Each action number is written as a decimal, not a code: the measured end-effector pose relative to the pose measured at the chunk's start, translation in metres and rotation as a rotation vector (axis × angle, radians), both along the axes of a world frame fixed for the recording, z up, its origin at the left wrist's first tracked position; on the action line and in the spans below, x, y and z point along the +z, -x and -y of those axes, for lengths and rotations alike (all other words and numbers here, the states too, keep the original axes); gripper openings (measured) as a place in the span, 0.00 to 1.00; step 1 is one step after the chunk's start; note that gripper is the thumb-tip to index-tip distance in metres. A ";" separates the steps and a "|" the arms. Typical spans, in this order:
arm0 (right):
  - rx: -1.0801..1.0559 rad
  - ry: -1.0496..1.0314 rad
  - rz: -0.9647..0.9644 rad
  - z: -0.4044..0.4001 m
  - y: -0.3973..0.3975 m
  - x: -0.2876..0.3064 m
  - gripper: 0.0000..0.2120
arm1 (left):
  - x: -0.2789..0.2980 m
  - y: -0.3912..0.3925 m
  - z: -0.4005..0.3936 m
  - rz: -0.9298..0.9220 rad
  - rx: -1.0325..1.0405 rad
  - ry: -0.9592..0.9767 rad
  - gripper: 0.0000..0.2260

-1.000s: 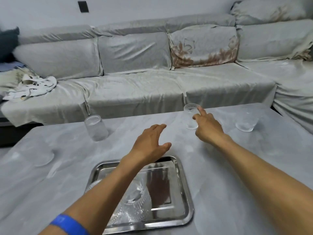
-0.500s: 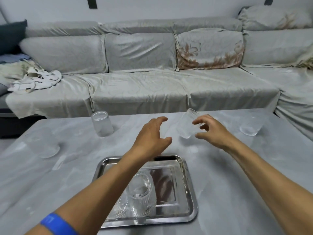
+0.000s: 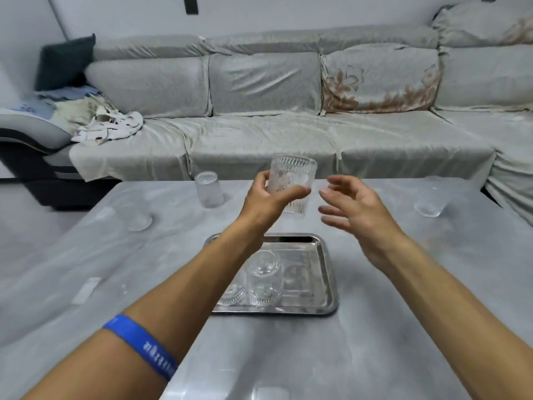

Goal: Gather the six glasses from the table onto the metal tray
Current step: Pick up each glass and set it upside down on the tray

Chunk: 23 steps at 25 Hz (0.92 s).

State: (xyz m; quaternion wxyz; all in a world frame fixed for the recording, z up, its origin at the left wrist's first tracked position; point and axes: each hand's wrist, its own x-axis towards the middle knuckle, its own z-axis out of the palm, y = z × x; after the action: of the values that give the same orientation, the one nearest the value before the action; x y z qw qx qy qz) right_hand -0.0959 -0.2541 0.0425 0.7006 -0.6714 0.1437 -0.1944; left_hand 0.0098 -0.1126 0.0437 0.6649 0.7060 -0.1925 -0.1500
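Observation:
My left hand (image 3: 266, 199) grips a ribbed clear glass (image 3: 292, 177) upright in the air above the far end of the metal tray (image 3: 324, 272). Just to the right of that glass my right hand (image 3: 356, 209) is open, fingers spread, not touching it. Two clear glasses (image 3: 264, 280) stand close together in the tray's near left part, partly behind my left forearm. On the grey table (image 3: 375, 327) stand three more: a frosted glass (image 3: 208, 189) at the far middle-left, a glass (image 3: 135, 213) at the left, and a glass (image 3: 431, 197) at the far right.
A grey-covered sofa (image 3: 259, 134) runs along the table's far edge and wraps round the right side. A crumpled white cloth (image 3: 111, 125) lies on its left end. A blue band (image 3: 141, 346) is on my left wrist.
The right hand lifted the glass off the table and passed it to the left hand, which now holds it. The right hand has let go and opened. The view has pulled back.

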 end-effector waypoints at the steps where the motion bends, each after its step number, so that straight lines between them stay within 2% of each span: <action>1: 0.046 -0.138 -0.101 -0.015 0.002 -0.011 0.16 | -0.002 0.004 -0.002 -0.099 0.007 0.081 0.33; 3: 0.207 -0.488 -0.171 -0.041 0.007 -0.032 0.22 | -0.006 0.010 -0.007 -0.203 -0.024 0.201 0.32; 5: 0.195 -0.789 -0.056 -0.052 0.008 -0.041 0.23 | -0.009 0.014 -0.012 -0.213 -0.069 0.235 0.31; 7: 0.131 -0.866 0.023 -0.056 0.007 -0.041 0.18 | -0.012 0.015 -0.017 -0.195 -0.117 0.221 0.32; 10: 0.028 -0.753 0.067 -0.052 0.006 -0.037 0.16 | -0.024 0.016 -0.030 -0.135 -0.191 0.148 0.30; 12: -0.115 -0.545 0.102 -0.039 0.008 -0.034 0.26 | -0.033 0.012 -0.051 -0.010 -0.168 0.031 0.28; 13: -0.209 -0.299 0.083 -0.031 0.010 -0.033 0.30 | -0.040 0.008 -0.063 0.088 -0.126 -0.039 0.25; 15: -0.365 0.321 -0.039 -0.015 0.013 -0.034 0.30 | -0.054 -0.002 -0.090 0.319 -0.032 -0.229 0.18; 17: -0.301 0.752 -0.145 -0.010 0.011 -0.041 0.28 | -0.068 -0.009 -0.110 0.451 0.016 -0.448 0.16; 18: -0.224 0.873 -0.187 -0.012 0.009 -0.048 0.28 | -0.075 -0.012 -0.117 0.445 0.021 -0.503 0.16; 20: -0.087 1.011 -0.259 -0.019 0.001 -0.062 0.27 | -0.086 -0.015 -0.127 0.339 0.004 -0.485 0.16; 23: 0.011 1.053 -0.316 -0.027 -0.012 -0.080 0.28 | -0.096 -0.021 -0.135 0.278 -0.033 -0.436 0.14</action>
State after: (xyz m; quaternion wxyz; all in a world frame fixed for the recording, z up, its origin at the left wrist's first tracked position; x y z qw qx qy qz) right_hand -0.0836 -0.2270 -0.0372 0.2408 -0.9530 0.1270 -0.1332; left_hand 0.0310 0.0220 -0.0526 0.4616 0.8432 -0.2566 -0.1003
